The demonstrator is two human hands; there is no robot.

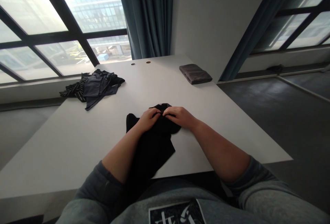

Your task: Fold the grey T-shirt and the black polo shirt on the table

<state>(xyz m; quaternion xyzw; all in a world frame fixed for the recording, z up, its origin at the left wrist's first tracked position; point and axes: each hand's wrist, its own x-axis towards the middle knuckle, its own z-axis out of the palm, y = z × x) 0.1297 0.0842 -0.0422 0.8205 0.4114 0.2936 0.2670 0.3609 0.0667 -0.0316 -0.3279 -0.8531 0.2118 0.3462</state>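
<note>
Black cloth garment (154, 151) lies on the white table (72, 141), its long axis running from the table's near edge out to the hands. Left hand (148, 120) and right hand (179, 116) meet at its far end, fingers curled down, pinching gathered fabric. The left forearm angles in beside the garment, closer than the right.

The bare left forearm (121, 153) and right forearm (219, 150) angle inward, with the left hand (149, 120) and right hand (179, 117) palm-down, curled, almost touching.
</note>
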